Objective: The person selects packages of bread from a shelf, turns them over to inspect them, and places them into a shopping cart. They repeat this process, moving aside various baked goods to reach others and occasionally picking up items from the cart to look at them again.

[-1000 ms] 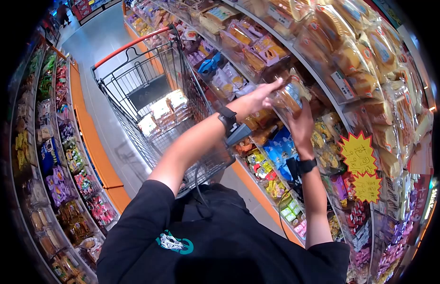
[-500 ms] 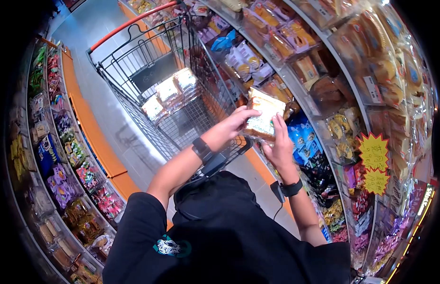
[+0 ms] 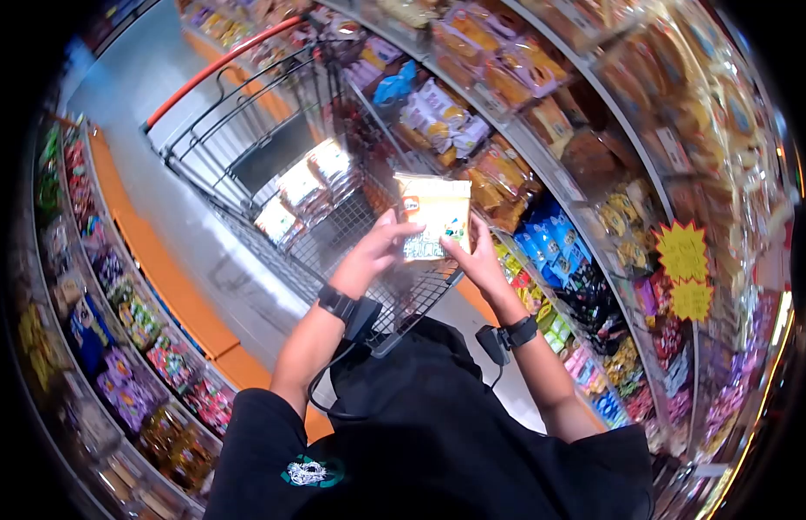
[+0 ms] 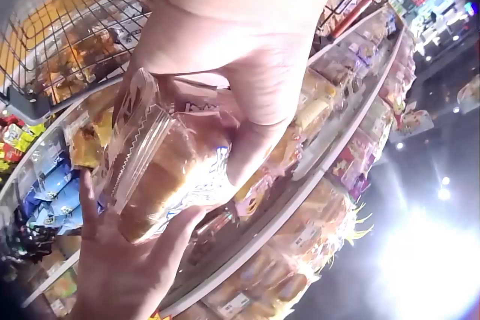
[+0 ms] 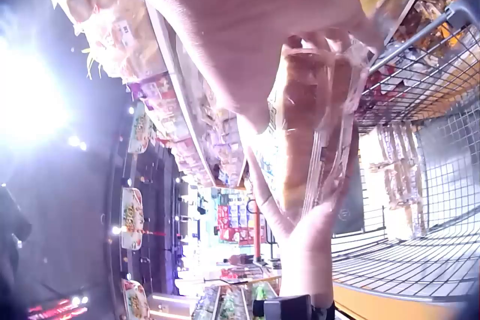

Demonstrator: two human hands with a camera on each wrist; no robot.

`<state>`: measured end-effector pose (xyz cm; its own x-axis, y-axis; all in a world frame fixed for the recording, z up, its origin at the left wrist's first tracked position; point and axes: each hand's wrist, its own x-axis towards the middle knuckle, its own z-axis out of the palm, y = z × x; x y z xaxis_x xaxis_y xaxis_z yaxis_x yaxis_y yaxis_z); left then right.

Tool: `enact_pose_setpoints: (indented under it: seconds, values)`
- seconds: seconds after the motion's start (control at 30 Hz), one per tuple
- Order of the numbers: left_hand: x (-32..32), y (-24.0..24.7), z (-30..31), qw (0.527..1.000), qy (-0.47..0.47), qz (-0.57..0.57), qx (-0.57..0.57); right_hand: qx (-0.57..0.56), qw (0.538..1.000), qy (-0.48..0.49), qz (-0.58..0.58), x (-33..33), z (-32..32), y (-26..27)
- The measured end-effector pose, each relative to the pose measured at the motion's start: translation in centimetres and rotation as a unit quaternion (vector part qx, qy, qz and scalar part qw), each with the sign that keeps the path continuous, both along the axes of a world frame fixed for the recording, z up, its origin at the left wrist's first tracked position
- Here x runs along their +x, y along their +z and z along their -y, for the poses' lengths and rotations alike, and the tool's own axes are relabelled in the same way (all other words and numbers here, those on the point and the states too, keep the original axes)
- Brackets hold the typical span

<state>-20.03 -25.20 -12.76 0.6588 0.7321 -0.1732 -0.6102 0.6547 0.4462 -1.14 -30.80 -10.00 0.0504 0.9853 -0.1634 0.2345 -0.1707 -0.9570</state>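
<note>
A clear plastic pack of sliced bread (image 3: 433,212) is held in front of the chest, its bright printed face turned up. My left hand (image 3: 377,251) grips the pack's left side with the thumb across the printed face. On the right side my right hand (image 3: 481,260) grips it too, thumb over the lower corner. The left wrist view shows brown bread (image 4: 169,177) through the crimped wrapper, between both hands. In the right wrist view the bread's side (image 5: 304,125) shows, with the fingers behind it partly hidden.
A wire shopping cart (image 3: 273,204) with a red handle stands ahead, several bread packs (image 3: 312,178) inside. Shelves of packaged bread (image 3: 628,95) rise close on the right, with yellow starburst signs (image 3: 685,251). A snack shelf (image 3: 117,295) with an orange base lines the left.
Both hands have brought the bread pack from the right shelf, leftward and toward the body, in front of the cart. The pack has turned so its printed face shows.
</note>
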Motion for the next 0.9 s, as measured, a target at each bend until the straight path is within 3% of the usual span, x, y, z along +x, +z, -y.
enact_pose_setpoints:
  seconds: [0.1,0.13,0.23,0.3,0.53,0.9]
  values:
    - [1.7,-0.3,0.3,0.998,0.012,-0.054,0.024,-0.071,0.996,-0.035,-0.036,1.2,0.5,0.8]
    - [2.1,-0.4,0.5,0.996,0.011,-0.075,0.047,-0.027,0.997,-0.049,-0.046,1.6,0.9,0.3]
    - [2.8,0.4,0.7,0.997,-0.042,-0.04,-0.06,-0.039,0.997,-0.04,-0.051,3.5,1.7,0.0]
    - [3.9,-0.6,0.6,0.998,-0.039,-0.05,-0.02,-0.033,0.989,-0.065,-0.129,4.5,2.4,0.5]
    - [8.8,0.5,2.3,0.989,0.033,-0.147,0.002,-0.035,0.96,-0.101,-0.258,10.0,3.3,0.2]
    - [11.7,1.9,2.9,0.957,0.149,-0.249,-0.015,-0.034,0.937,-0.027,-0.346,17.8,1.8,0.9]
